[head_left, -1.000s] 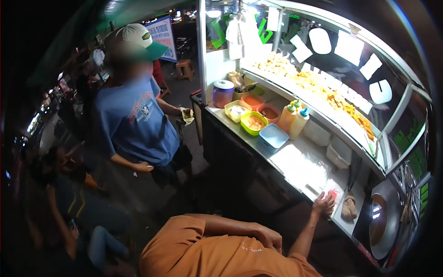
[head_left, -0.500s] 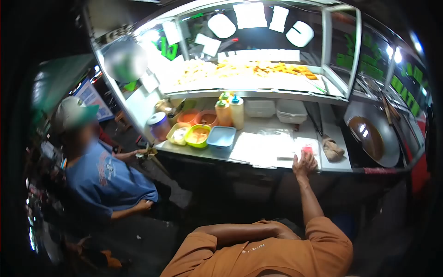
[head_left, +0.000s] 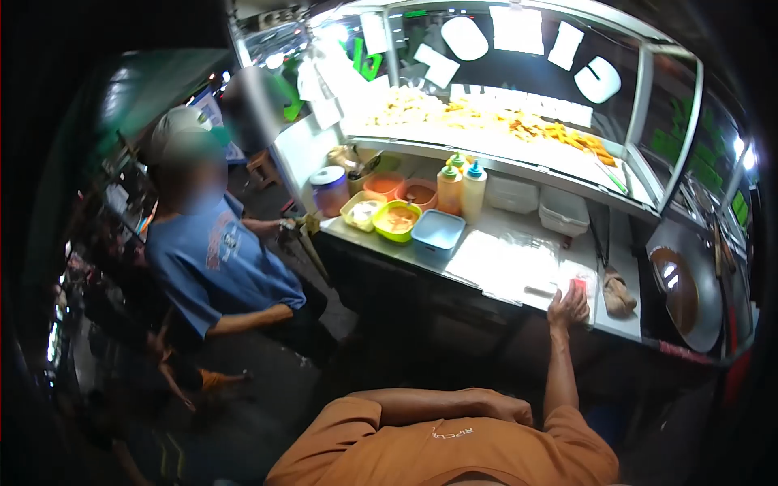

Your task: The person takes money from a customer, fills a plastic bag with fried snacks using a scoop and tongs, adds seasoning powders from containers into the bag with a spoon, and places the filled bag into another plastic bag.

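Note:
My right hand (head_left: 569, 306) rests at the front edge of the stall counter (head_left: 486, 293), its fingers apart and touching or just beside a small red item (head_left: 578, 286). A crumpled brown cloth (head_left: 618, 293) lies to the right of that hand. Clear plastic sheets or bags (head_left: 515, 259) lie to its left, washed out by glare. My left arm is bent across my orange shirt, and my left hand (head_left: 506, 405) lies against my belly; its fingers are too dark to make out.
Sauce bottles (head_left: 460, 190), a blue container (head_left: 438, 231), a green bowl (head_left: 396, 221) and a lidded jar (head_left: 330, 191) stand on the counter. Fried food (head_left: 519, 123) fills the glass case above. A wok (head_left: 685, 296) of oil is at right. A person in blue (head_left: 223, 259) stands left.
The view has swung right, then partly back left. My right hand stays by the red item and my left arm stays folded. The person in blue has their near forearm drawn across the waist.

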### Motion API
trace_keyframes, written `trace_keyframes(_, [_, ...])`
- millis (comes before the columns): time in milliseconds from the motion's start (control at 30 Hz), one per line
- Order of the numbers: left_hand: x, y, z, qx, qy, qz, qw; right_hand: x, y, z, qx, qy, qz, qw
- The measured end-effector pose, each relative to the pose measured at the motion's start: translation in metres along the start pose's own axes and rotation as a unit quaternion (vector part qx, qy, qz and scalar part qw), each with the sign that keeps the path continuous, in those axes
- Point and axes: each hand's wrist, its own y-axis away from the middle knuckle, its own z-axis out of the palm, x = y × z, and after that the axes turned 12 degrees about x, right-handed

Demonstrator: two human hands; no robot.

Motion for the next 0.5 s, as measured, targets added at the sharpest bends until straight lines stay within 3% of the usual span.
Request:
trace_keyframes(133, [-0.027,-0.002,0.003,0.075,-0.066,0.061,0.993,-0.004,-0.003,-0.01,-0.023,-0.002,-0.002,1.0])
trace_keyframes(233, [-0.022,0.008,-0.004,0.047,-0.093,0.015,0.995,-0.005,-0.005,-0.012,-0.052,-0.006,0.008,0.999])
trace_keyframes(433, [-0.053,0.026,-0.002,0.028,0.036,-0.028,0.999,-0.001,0.001,-0.003,-0.029,0.025,-0.005,0.999])
trace_keyframes(500, [-0.049,0.027,-0.003,0.025,-0.017,-0.006,1.0,-0.003,-0.001,-0.01,-0.057,0.027,0.009,0.998])
